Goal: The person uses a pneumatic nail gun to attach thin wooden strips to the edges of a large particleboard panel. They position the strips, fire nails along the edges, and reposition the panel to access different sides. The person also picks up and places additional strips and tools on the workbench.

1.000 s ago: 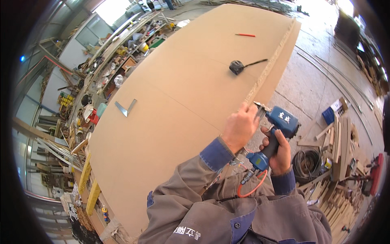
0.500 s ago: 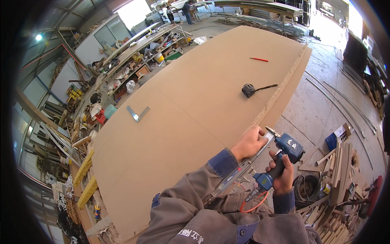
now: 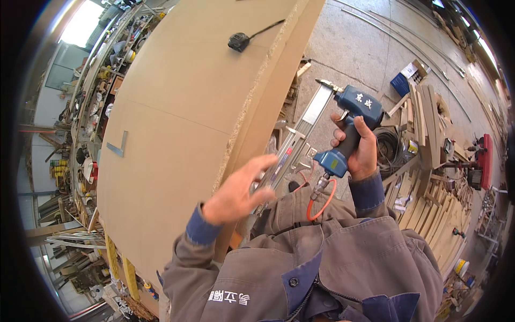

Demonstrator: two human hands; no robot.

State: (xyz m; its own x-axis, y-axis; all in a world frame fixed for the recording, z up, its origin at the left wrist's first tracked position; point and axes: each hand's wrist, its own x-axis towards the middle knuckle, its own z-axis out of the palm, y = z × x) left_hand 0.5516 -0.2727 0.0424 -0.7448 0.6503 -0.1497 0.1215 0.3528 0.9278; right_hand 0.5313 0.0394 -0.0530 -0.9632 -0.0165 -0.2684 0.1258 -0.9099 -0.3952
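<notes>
A blue pneumatic nail gun [image 3: 360,103] with a long silver magazine hangs to the right of a large tan board. My right hand [image 3: 366,153] wraps round its black grip. An orange air hose [image 3: 333,194] curves away from the handle's lower end toward my lap. My left hand [image 3: 233,190] has its fingers stretched apart over the board's near edge, beside the rear part of the magazine, and grips nothing; whether the fingertips touch the magazine I cannot tell. The board [image 3: 166,96] has a rough chipped edge and a faint line across its face.
A black tape measure [image 3: 238,42] and a metal square [image 3: 119,147] lie on the board. Wood offcuts [image 3: 424,193], a coiled hose [image 3: 387,144], a blue box [image 3: 399,85] and a red machine [image 3: 484,161] stand on the right. A cluttered bench [image 3: 96,80] runs along the left.
My left hand has left the front of the magazine and moved back, its fingers opening. The view has swung rightward; the red pencil is out of sight. My right hand still holds the nail gun.
</notes>
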